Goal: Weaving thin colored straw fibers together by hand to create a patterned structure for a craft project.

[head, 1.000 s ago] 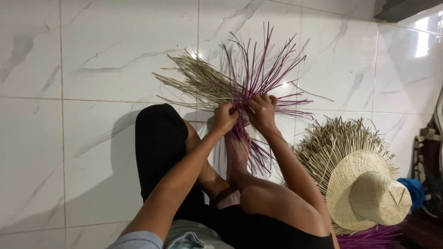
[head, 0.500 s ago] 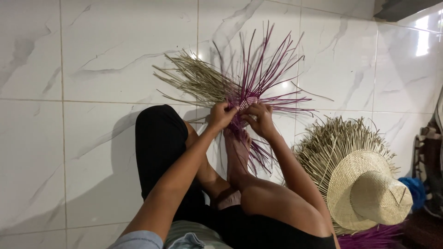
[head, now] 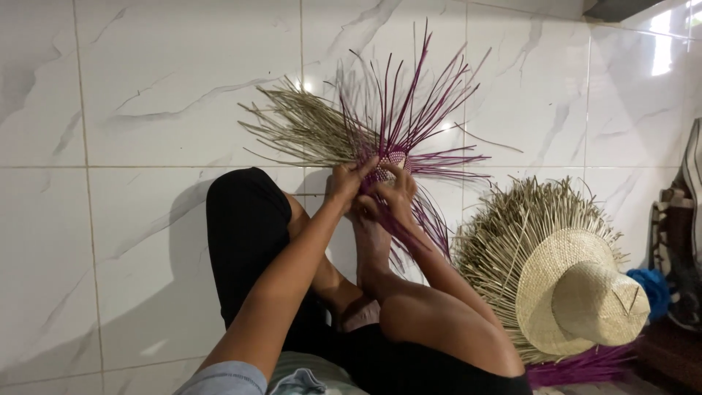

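Head view: both hands' grip (head: 349, 183) (head: 398, 194) pinches the purple-and-straw weave (head: 391, 159); bare tile floor (head: 146, 110) surrounds it.

I log: woven piece (head: 391, 162), purple and pale straw strands in a small checked weave; unfinished hat (head: 578, 296), natural tan; floor tiles (head: 146, 110), white with grey marbling; my trousers (head: 245, 234), black; blue bundle (head: 651, 289).

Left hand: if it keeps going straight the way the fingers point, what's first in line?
The left hand already touches the small woven centre. Straight on, it likely meets the purple strands fanning out beyond; depth is hard to judge.
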